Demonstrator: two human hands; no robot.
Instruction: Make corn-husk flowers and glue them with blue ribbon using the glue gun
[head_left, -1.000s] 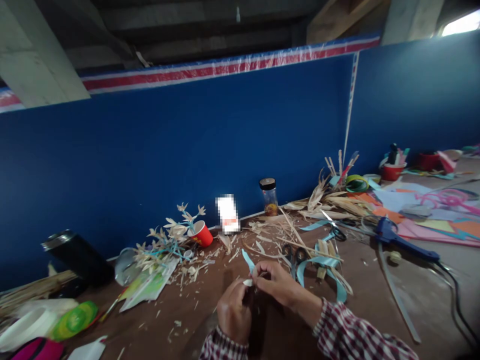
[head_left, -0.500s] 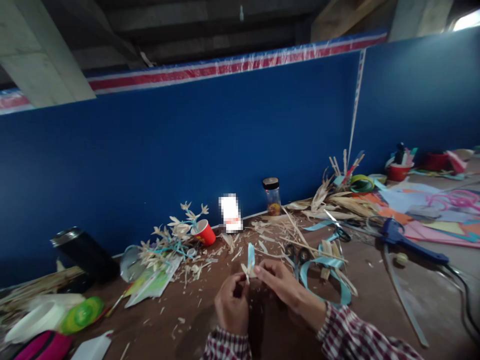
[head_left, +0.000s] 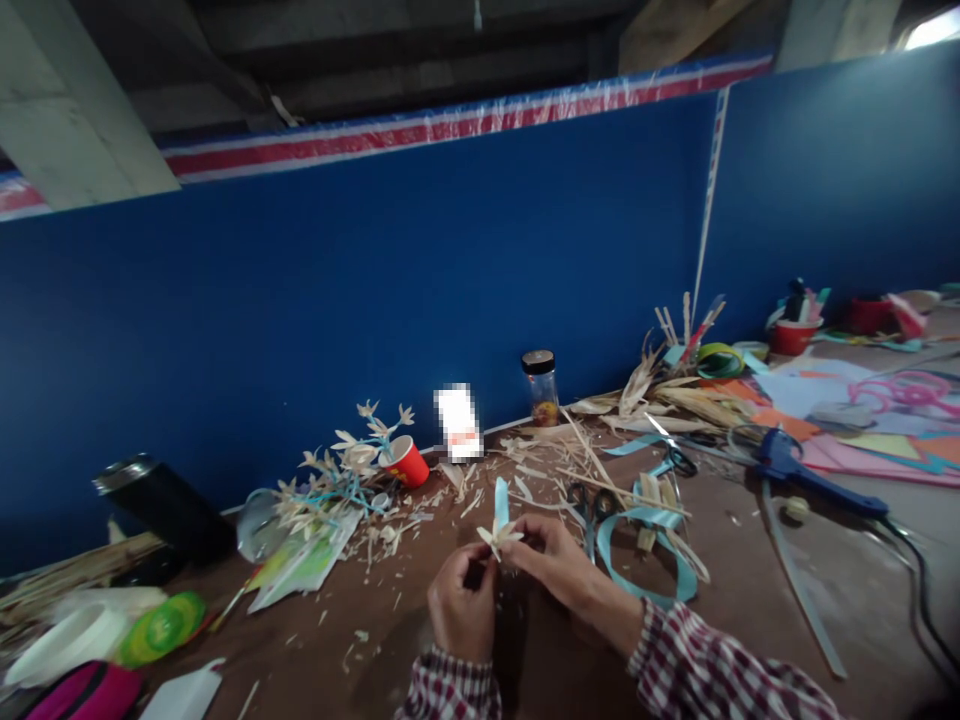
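Note:
Between my two hands is a small cream flower [head_left: 498, 537] with pointed petals that look like corn husk. A light blue ribbon strip [head_left: 502, 500] stands up just behind it. My left hand [head_left: 463, 600] is closed, thumb and fingertips pinching the flower from the left and below. From the right, my right hand [head_left: 559, 560] pinches the flower's petals between thumb and forefinger. To the right of my hands lie black-handled scissors [head_left: 592, 508] and a loop of light blue ribbon [head_left: 686, 575].
Husk flowers on blue stems [head_left: 337, 475] lie beside a red paper cup [head_left: 407, 462]. A lidded jar [head_left: 541, 390] stands near the blue partition [head_left: 375, 280]. At right are a blue glue gun [head_left: 817, 477], corn husks [head_left: 675, 400] and coloured paper [head_left: 862, 455]. A dark flask [head_left: 161, 510] leans at left.
The flower has turned and its petals now show more spread out. My right fingers have shifted slightly over it. The whole view has moved a little.

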